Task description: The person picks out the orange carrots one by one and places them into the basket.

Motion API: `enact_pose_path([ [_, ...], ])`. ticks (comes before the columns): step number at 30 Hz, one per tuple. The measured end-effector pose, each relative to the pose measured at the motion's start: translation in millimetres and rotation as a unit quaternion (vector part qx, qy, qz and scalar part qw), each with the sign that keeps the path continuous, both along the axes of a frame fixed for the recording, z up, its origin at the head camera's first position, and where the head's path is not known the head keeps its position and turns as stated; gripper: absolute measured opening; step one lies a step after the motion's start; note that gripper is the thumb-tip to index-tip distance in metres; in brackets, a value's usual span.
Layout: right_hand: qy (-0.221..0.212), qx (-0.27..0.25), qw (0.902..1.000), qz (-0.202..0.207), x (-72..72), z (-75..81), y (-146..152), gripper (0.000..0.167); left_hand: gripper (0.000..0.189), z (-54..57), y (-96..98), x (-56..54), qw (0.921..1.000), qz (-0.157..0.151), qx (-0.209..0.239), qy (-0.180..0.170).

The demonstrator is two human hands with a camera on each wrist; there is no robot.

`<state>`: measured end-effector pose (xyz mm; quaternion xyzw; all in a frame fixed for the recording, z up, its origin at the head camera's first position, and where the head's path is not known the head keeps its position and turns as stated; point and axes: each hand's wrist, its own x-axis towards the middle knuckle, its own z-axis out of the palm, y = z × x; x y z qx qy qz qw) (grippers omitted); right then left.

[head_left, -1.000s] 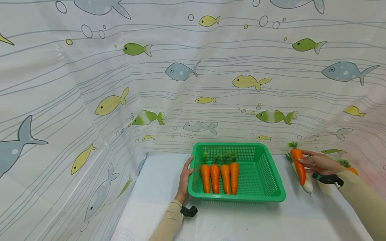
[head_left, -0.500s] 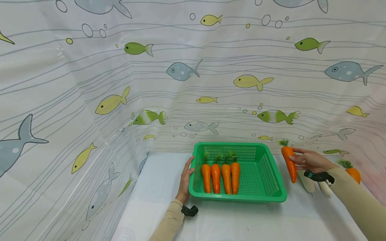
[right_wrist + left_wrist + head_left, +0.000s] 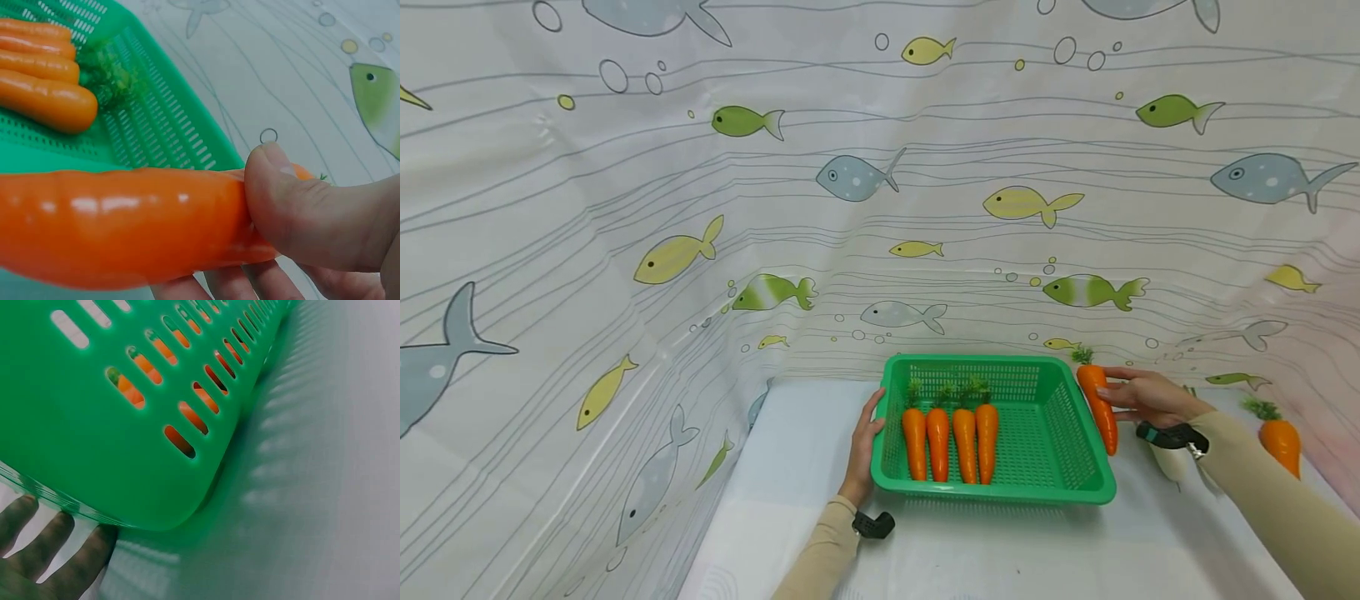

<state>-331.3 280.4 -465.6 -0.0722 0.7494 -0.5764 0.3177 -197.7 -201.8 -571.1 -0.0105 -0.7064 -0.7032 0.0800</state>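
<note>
My right hand [image 3: 1157,398] grips an orange carrot [image 3: 1096,408] with a green leafy top, its thumb laid over the upper side in the right wrist view. The carrot overlaps the right rim of a green plastic basket [image 3: 992,497] in the head view. Inside that basket, several carrots [image 3: 964,446] lie side by side toward the left, leafy ends to the back. My left hand [image 3: 859,454] rests along the basket's left side. In the left wrist view its fingers [image 3: 81,562] are extended, tips at the green wall.
White radishes [image 3: 1171,462] lie on the white table [image 3: 955,550] to the right, partly hidden by my right arm. Farther right is another carrot [image 3: 1281,442]. A fish-patterned sheet [image 3: 955,275] stands behind and to the left.
My right hand has carried the carrot leftward from above the radishes to the basket's right rim. The left hand and the carrots in the basket have stayed in place.
</note>
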Motion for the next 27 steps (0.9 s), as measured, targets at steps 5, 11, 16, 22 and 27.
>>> enact_pose_path([
  [5,-0.001,-0.006,1.0,0.001,-1.6,1.2,-1,0.086,0.058,1.0,0.6,0.4,1.0,0.002,0.0,0.002],
  [11,0.0,-0.012,0.9999,0.0,-2.3,8.3,-1,0.088,0.058,2.2,1.1,1.1,1.0,0.004,0.001,0.004],
  [16,-0.001,-0.017,0.9998,-0.001,-2.5,15.2,-3,0.087,0.057,1.8,1.5,2.2,1.0,0.003,0.002,0.0],
  [22,-0.007,-0.036,0.9993,0.0,-0.5,21.9,-12,0.088,0.057,0.6,1.0,1.9,1.0,0.002,0.002,0.001],
  [27,-0.002,-0.05,0.9987,0.002,2.7,26.6,-27,0.088,0.057,0.2,0.5,-0.2,1.0,0.002,0.003,0.001],
])
